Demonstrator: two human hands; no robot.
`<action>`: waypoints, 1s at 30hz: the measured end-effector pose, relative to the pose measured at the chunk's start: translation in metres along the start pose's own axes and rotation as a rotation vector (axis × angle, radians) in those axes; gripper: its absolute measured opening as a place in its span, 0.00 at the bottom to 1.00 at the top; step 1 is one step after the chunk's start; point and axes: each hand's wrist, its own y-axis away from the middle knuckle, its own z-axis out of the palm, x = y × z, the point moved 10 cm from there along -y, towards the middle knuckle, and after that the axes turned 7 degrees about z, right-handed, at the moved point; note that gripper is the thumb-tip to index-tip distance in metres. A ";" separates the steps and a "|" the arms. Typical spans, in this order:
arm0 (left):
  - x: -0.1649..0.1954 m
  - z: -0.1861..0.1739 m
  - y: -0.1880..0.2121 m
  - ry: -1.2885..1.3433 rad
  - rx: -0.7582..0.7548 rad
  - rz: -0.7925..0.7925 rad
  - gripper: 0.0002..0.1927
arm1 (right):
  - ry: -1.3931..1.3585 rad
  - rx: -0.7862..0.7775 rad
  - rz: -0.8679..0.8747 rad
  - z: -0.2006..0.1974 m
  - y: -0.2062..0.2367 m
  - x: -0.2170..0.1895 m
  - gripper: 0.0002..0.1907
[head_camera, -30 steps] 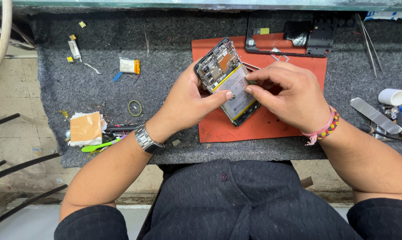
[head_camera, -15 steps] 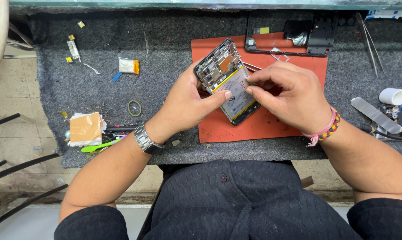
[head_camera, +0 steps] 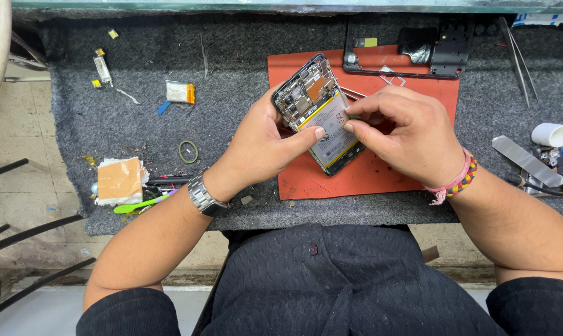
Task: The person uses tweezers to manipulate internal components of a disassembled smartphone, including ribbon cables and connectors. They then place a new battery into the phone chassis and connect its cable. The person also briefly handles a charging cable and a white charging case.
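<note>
Opened phone (head_camera: 318, 112) — circuit board, pale battery (yellow-edged) exposed.

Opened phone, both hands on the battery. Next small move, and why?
Probably lift with the right hand while the left hand steadies the opened phone. The right fingertips pinch at the battery face, the left thumb presses beside them, and the phone is held tilted over the orange mat. Whether they pinch a tab is too small to tell.

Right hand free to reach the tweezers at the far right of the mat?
Probably not yet: the right hand is busy pinching at the opened phone. The tweezers lie bare with nothing across the way.
</note>
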 end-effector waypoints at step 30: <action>0.007 0.004 0.004 0.002 -0.028 0.001 0.27 | -0.472 -0.040 0.107 0.011 0.002 0.019 0.19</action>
